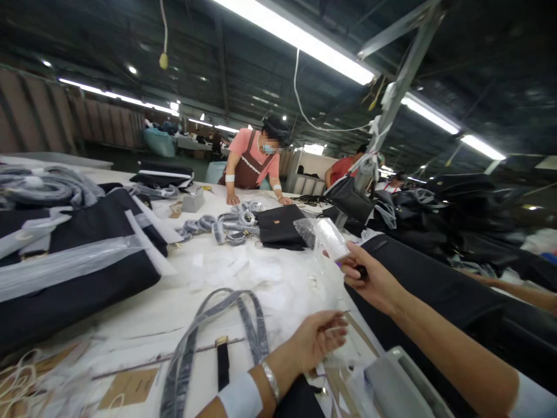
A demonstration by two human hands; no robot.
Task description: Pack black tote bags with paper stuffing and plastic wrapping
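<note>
My right hand (368,273) is closed round a shiny clear plastic packet (333,238), raised above the right side of the table. A small black piece (361,271) also shows at its fingers; its kind is unclear. Lower down, my left hand (319,339) hovers over the near part of the table with its fingers loosely bent and apart, and nothing shows in it. Left of that hand lie plastic-wrapped grey straps (191,342) and a black strap with a gold-coloured buckle (222,360). A black bag (281,226) rests beyond the packet.
Black bags with plastic wrap (108,249) cover the table's left side, near coiled wrapped straps (47,186). A grey box (404,386) sits at the lower right. Across the table a person in an apron (252,162) leans on it. Black goods (435,278) pile up at right.
</note>
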